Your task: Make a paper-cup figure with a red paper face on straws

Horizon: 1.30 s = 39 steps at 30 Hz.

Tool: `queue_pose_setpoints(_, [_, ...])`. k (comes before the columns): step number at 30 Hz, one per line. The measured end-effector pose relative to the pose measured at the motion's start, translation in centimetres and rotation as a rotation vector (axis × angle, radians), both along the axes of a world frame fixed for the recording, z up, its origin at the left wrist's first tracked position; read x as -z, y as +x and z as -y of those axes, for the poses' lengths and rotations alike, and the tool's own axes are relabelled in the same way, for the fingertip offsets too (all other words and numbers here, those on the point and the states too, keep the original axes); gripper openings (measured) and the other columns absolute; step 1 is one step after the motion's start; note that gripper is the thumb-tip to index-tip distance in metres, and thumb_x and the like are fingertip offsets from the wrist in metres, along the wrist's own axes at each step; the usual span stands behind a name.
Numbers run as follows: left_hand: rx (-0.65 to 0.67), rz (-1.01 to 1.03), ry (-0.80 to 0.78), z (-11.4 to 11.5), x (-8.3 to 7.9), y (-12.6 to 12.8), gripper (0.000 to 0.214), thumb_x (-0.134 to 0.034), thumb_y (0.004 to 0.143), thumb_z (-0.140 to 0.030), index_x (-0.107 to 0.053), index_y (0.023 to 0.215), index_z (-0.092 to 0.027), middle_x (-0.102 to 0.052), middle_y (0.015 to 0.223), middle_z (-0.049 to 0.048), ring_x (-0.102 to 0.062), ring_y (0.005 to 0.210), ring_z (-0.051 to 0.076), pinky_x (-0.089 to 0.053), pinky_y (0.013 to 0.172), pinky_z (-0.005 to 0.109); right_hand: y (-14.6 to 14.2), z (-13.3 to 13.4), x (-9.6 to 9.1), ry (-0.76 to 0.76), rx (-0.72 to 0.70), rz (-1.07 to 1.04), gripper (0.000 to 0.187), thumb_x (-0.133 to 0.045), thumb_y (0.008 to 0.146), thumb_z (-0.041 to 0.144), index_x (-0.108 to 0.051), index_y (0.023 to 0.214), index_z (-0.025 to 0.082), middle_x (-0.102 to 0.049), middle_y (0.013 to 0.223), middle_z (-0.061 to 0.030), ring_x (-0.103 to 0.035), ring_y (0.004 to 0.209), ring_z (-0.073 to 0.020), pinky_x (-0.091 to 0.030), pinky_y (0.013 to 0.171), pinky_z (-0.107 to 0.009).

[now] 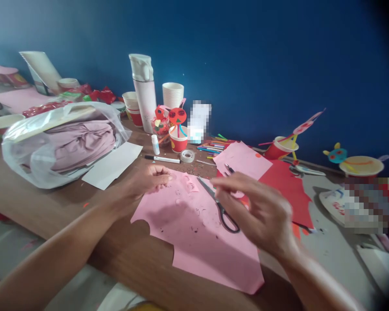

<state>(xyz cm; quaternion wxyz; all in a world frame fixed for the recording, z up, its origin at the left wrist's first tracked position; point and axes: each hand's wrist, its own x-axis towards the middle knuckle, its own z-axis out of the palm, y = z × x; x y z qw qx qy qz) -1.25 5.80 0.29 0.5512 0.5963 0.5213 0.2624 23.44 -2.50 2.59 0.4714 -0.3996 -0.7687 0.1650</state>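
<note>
Our left hand [149, 180] curls nearly shut, holding nothing visible, just beside the pink paper [194, 242]; our right hand [256, 211], half open and empty, hovers above scissors [218, 208] lying on the sheet.

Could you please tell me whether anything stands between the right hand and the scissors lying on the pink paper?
Nothing visible stands in the way: the right hand hovers over the black-handled scissors, which lie on the pink paper, and no object lies between them.
</note>
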Motion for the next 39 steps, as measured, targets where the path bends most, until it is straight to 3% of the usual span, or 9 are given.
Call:
queue_pose_setpoints(3, [0.053,-0.059,-0.058,0.3,-0.6,0.1,0.022,-0.064,0.069,-0.036,-0.059,0.072,-0.014,-0.054,0.056,-0.0021,-0.045,0.048,0.008,-0.031,0.044,0.019,-0.7,-2.1,-0.6,-0.010,0.078,0.250,0.016,-0.051,0.086,0.018,-0.067,0.087,0.020,-0.065,0.077,-0.0031,-0.058,0.072,-0.0148,-0.043,0.066,-0.028])
queue_pose_setpoints(7, [0.194,-0.246,0.017,0.8,-1.6,0.3,0.020,-0.056,0.074,-0.034,-0.061,0.073,-0.015,-0.058,0.060,-0.0004,-0.048,0.051,0.010,-0.033,0.047,0.022,-2.5,-2.6,3.0,0.023,0.046,0.682,0.017,-0.050,0.087,0.020,-0.066,0.084,0.020,-0.061,0.070,-0.0031,-0.055,0.068,-0.0164,-0.034,0.063,-0.030])
queue_pose_setpoints(12, [0.300,-0.478,0.160,1.0,-1.6,0.6,0.017,-0.050,0.073,-0.027,-0.060,0.064,-0.016,-0.057,0.057,-0.0029,-0.047,0.051,0.010,-0.032,0.048,0.022,-4.5,-1.7,5.8,0.077,0.072,0.881,0.015,-0.053,0.082,0.014,-0.060,0.092,0.023,-0.057,0.075,-0.0026,-0.049,0.071,-0.0195,-0.028,0.062,-0.033])
queue_pose_setpoints(19, [0.331,-0.493,0.233,0.9,-0.1,0.5,0.017,-0.047,0.072,-0.027,-0.060,0.064,-0.017,-0.058,0.060,-0.0020,-0.049,0.055,0.012,-0.032,0.051,0.022,-3.8,-1.5,5.0,0.002,-0.100,0.722,0.016,-0.048,0.088,0.018,-0.063,0.084,0.022,-0.058,0.074,-0.0015,-0.050,0.071,-0.0165,-0.028,0.065,-0.032])
queue_pose_setpoints(22, [0.336,-0.487,0.238,0.8,0.3,0.3,0.018,-0.046,0.073,-0.027,-0.060,0.066,-0.017,-0.058,0.060,-0.0018,-0.048,0.055,0.012,-0.030,0.050,0.023,-3.9,-1.5,5.0,-0.066,-0.063,0.656,0.021,-0.045,0.091,0.024,-0.064,0.082,0.019,-0.059,0.072,-0.0025,-0.052,0.072,-0.0159,-0.028,0.066,-0.031])
queue_pose_setpoints(26, [0.342,-0.511,0.284,0.9,0.6,0.2,0.020,-0.044,0.075,-0.027,-0.055,0.062,-0.017,-0.052,0.057,-0.0031,-0.043,0.053,0.011,-0.027,0.049,0.023,-4.8,-1.2,5.4,-0.038,-0.043,0.654,0.013,-0.052,0.088,0.028,-0.062,0.085,0.021,-0.061,0.076,-0.0008,-0.052,0.074,-0.0165,-0.027,0.067,-0.032])
queue_pose_setpoints(33, [0.351,-0.549,0.261,1.2,0.0,0.4,0.026,-0.045,0.078,-0.034,-0.055,0.062,-0.016,-0.052,0.058,-0.0028,-0.045,0.057,0.011,-0.027,0.051,0.023,-5.3,-0.7,5.7,-0.077,-0.050,0.529,0.011,-0.052,0.085,0.019,-0.061,0.079,0.021,-0.062,0.073,0.0004,-0.054,0.071,-0.0148,-0.029,0.066,-0.030])
queue_pose_setpoints(36, [0.351,-0.537,0.268,1.3,-0.5,0.4,0.028,-0.045,0.079,-0.034,-0.055,0.061,-0.016,-0.050,0.056,-0.0026,-0.044,0.056,0.012,-0.026,0.051,0.023,-5.1,-0.8,5.5,-0.159,-0.106,0.390,0.011,-0.053,0.084,0.017,-0.062,0.081,0.021,-0.066,0.077,0.0009,-0.058,0.073,-0.0134,-0.032,0.072,-0.029])
queue_pose_setpoints(39, [0.362,-0.481,0.222,1.6,-0.7,0.6,0.030,-0.042,0.081,-0.036,-0.058,0.065,-0.016,-0.049,0.057,-0.0023,-0.045,0.056,0.012,-0.026,0.050,0.023,-4.5,-1.2,5.1,-0.280,-0.072,0.249,0.011,-0.054,0.083,0.016,-0.063,0.082,0.020,-0.068,0.079,0.0012,-0.060,0.073,-0.0131,-0.036,0.075,-0.028])
